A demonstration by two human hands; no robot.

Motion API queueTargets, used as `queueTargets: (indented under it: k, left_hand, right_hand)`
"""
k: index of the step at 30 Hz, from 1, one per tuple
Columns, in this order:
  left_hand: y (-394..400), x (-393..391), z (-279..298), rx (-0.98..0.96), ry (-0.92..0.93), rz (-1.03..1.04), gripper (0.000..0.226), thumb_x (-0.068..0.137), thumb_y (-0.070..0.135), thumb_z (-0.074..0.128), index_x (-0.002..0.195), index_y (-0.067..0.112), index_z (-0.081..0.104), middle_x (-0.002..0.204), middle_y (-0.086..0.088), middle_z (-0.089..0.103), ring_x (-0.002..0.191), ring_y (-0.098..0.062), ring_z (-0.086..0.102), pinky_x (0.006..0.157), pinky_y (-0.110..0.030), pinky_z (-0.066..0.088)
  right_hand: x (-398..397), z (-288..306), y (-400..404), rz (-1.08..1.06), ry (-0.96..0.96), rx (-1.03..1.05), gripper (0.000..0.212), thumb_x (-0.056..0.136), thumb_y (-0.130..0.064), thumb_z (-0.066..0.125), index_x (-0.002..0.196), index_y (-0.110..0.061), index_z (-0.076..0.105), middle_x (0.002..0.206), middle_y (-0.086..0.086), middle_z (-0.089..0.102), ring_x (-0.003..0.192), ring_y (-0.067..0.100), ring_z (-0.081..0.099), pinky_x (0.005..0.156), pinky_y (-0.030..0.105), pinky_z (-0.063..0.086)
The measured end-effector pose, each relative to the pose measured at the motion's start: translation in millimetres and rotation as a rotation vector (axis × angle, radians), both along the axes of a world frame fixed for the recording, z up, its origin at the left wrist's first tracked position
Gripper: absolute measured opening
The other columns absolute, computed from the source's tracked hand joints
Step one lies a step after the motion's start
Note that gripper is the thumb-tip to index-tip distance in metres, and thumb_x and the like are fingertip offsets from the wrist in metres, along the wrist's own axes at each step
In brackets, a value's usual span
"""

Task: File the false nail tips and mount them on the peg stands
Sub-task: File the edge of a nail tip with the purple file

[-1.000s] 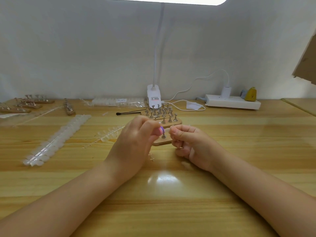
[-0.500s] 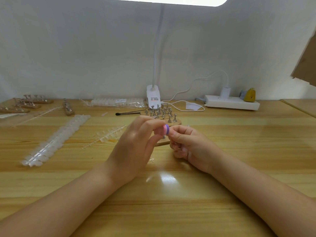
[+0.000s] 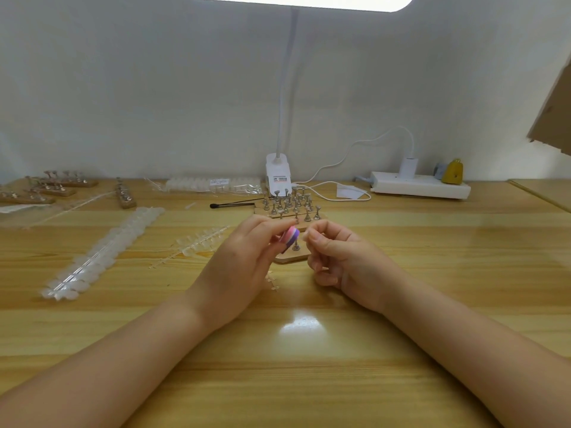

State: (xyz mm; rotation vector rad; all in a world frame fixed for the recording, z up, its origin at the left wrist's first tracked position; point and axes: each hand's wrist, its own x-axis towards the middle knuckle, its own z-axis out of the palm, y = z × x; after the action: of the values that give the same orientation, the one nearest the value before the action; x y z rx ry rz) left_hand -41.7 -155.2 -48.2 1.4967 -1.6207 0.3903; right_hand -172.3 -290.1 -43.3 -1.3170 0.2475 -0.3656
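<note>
filing a nail tip above the peg stands

the left hand [image 3: 244, 261] has its grip closed on a small pink-and-purple file block [image 3: 290, 236], fingers curled round it, held up against the right hand [image 3: 343, 257], whose thumb and forefinger pinch a clear nail tip [image 3: 304, 234] too small to see well. both hover just over the near wooden peg stand [image 3: 290, 257] on the table [image 3: 309, 366]; more metal pegs [image 3: 290, 203] stand behind. strips of clear nail tips [image 3: 102, 251] lie well to the left, with other stands [image 3: 61, 185] at the far left edge. a lamp base [image 3: 278, 174] and power strip [image 3: 420, 186] sit by the wall.
</note>
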Motion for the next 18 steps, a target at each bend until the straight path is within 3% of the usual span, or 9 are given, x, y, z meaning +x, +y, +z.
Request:
queueTargets:
  k: [3,8,12,16,18]
  left_hand:
    - [-2.1,-2.6,1.2,-0.031,-0.008,-0.036,0.031,0.096,0.013,0.050,0.125,0.005,0.057,0.105,-0.006,0.060,0.092,-0.008,0.056,0.085,-0.017,0.046]
    - [-0.7,-1.1,-0.6,0.029,0.002,0.015,0.026,0.097,0.013,0.052,0.119,0.004,0.061,0.104,-0.006,0.060,0.092,-0.013,0.058,0.085,-0.027,0.049]
    - [-2.1,-3.0,1.4,-0.022,-0.023,-0.023,0.028,0.096,0.012,0.052,0.121,0.002,0.059,0.104,-0.007,0.060,0.092,-0.008,0.057,0.086,-0.018,0.047]
    - [-0.9,-2.6,-1.7,0.062,0.028,0.040,0.027,0.096,0.016,0.049,0.118,0.005,0.060,0.102,-0.005,0.060,0.090,-0.008,0.053,0.085,-0.017,0.044]
    - [-0.4,-1.9,0.1,0.012,0.014,0.056,0.026,0.098,0.016,0.051,0.118,0.003,0.059,0.100,-0.007,0.061,0.090,-0.010,0.054,0.084,-0.016,0.043]
  right_hand:
    - [0.5,-1.6,0.7,-0.006,0.006,-0.027,0.006,0.080,-0.021,0.061,0.082,-0.015,0.059,0.066,-0.006,0.053,0.054,0.008,0.046,0.042,0.017,0.032]
    - [1.6,-1.6,-1.1,-0.038,-0.007,0.041,0.009,0.077,-0.021,0.063,0.082,-0.014,0.060,0.069,-0.001,0.049,0.053,0.008,0.045,0.040,0.017,0.031]
    - [1.0,-2.3,0.6,-0.019,-0.009,-0.012,0.006,0.078,-0.023,0.063,0.080,-0.017,0.061,0.068,-0.006,0.057,0.053,0.007,0.046,0.042,0.016,0.031]
    - [0.7,-1.1,0.9,-0.030,-0.004,0.009,0.010,0.078,-0.022,0.063,0.084,-0.015,0.060,0.064,-0.005,0.053,0.054,0.008,0.045,0.041,0.017,0.032]
    - [1.3,-0.7,1.5,-0.033,0.005,-0.005,0.010,0.078,-0.023,0.063,0.084,-0.015,0.061,0.066,-0.007,0.056,0.054,0.008,0.045,0.041,0.017,0.032]
